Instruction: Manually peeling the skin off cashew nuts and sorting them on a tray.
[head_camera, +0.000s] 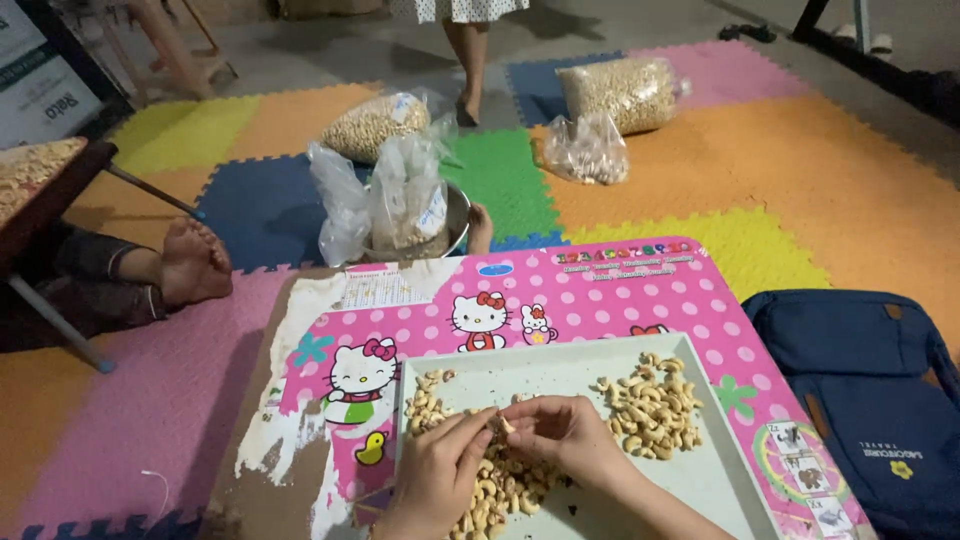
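Four nut bags (377, 125), one tray (560, 365)

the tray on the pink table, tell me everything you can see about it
The tray is pale, rectangular and shallow with a low raised rim, probably plastic. It lies flat on the pink table, its near edge cut off by the frame. Pale nuts lie piled on it. The left hand and right hand work above its middle.

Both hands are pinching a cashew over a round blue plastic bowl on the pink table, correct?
Not quite. The head view shows the left hand and right hand pinching a pale cashew kernel over a flat, rectangular grey-white tray, on the pink cartoon-printed table.
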